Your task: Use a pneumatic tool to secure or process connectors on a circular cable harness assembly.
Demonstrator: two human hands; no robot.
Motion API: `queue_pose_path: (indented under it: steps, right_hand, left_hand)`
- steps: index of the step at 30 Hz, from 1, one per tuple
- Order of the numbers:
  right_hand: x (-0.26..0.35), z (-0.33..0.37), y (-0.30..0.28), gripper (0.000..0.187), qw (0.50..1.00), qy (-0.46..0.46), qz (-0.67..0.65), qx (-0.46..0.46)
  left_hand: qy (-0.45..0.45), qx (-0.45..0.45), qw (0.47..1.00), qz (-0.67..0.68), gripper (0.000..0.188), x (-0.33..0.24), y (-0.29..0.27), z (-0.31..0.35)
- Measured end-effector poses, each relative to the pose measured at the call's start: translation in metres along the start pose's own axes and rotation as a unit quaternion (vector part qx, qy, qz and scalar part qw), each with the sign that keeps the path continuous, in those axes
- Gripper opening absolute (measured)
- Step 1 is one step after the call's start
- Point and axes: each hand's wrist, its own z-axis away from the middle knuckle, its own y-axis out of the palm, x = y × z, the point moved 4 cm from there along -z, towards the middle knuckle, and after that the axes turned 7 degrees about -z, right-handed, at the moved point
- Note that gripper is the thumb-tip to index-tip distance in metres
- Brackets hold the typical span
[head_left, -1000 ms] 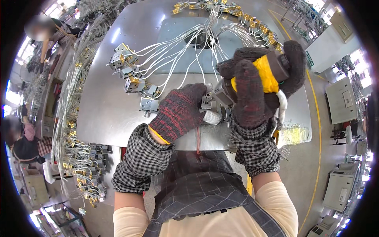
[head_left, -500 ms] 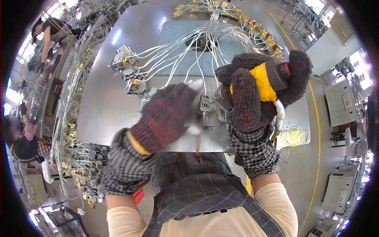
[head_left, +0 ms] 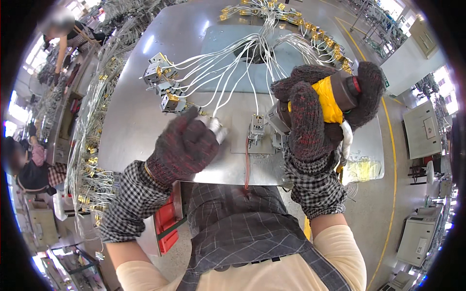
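My right hand (head_left: pixel 310 114), in a dark knit glove, is wrapped round a dark power tool (head_left: pixel 345 93) bound with yellow tape. Its head (head_left: pixel 279 118) is beside a small metal box (head_left: pixel 257 125) standing near the table's front edge, with a white wire running up from it. To the left of that box is my left hand (head_left: pixel 187 145), gloved alike with white-covered fingertips. Its fingers are bent and smeared by motion, close to a white wire, and whether they hold anything is hidden. Several metal boxes (head_left: pixel 162 72) on white wires lie just beyond it.
White wires fan out from a dark round opening (head_left: pixel 252 51) in the metal table (head_left: pixel 128 121). More brass-coloured parts (head_left: pixel 320 36) curve along the far right. A rack of wired parts (head_left: pixel 92 169) stands left, where two people work. A red bin (head_left: pixel 167 223) shows below the table.
My left hand has moved left and away from the metal box in the middle, toward the boxes at the left. My right hand with the tool has hardly moved.
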Motion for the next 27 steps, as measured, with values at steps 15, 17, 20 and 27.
queue_pose_path:
  steps: [15,17,20,27]
  right_hand:
    - [0.003,0.000,0.005,0.079,0.999,0.042,-0.024,0.000]
    - [0.003,-0.001,0.004,0.079,0.998,0.051,-0.041,-0.011]
    - [0.006,-0.004,0.004,0.079,0.998,0.021,0.047,0.033]
    - [0.001,-0.002,0.001,0.077,0.997,0.063,-0.025,-0.030]
  left_hand:
    - [-0.234,-0.010,0.957,-0.168,0.020,-0.024,0.002,-0.016]
    - [-0.243,0.050,0.957,-0.149,0.019,-0.021,0.018,-0.021]
    - [-0.250,0.080,0.952,-0.156,0.018,-0.024,0.025,-0.032]
    - [-0.166,0.235,0.957,-0.032,0.023,0.002,0.011,-0.041]
